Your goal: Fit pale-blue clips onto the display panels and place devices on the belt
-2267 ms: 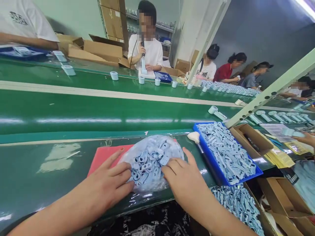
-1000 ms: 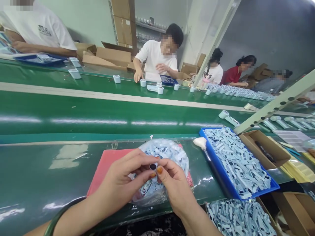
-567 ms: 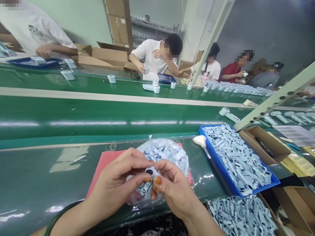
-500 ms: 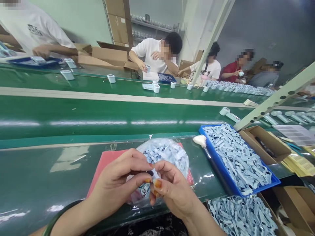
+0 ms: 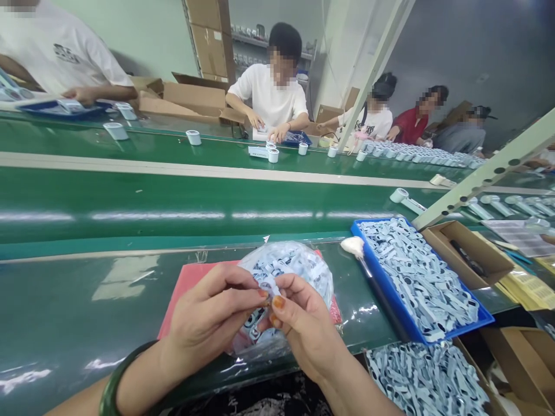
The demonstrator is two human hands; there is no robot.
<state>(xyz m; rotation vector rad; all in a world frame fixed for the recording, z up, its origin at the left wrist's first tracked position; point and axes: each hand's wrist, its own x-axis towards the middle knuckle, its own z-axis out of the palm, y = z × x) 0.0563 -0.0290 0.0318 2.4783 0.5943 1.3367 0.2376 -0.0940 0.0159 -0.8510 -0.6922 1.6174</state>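
Between my two hands is a small pale blue plastic part (image 5: 269, 285) with a ring-shaped end. My left hand (image 5: 212, 312) pinches it from the left, thumb and fingertips together. From the right, my right hand (image 5: 306, 323) grips the same part between thumb and forefinger. The fingers cover most of it. Just beneath and behind the hands lies a clear plastic bag (image 5: 316, 271) full of similar pale blue parts, resting on a pink sheet (image 5: 186, 283).
To the right are a blue tray (image 5: 472, 329) heaped with pale blue parts, a brush (image 5: 353, 247) and a cardboard box (image 5: 468, 254). More parts (image 5: 425, 375) fill a box below. Beyond runs a green conveyor (image 5: 173, 196); co-workers sit across it, one leaning over white cups (image 5: 272, 155).
My left fingers have shifted on the part, and its ring-shaped end now shows; a dark spot seen earlier is hidden. Across the belt, a co-worker has straightened up and reached to the cups.
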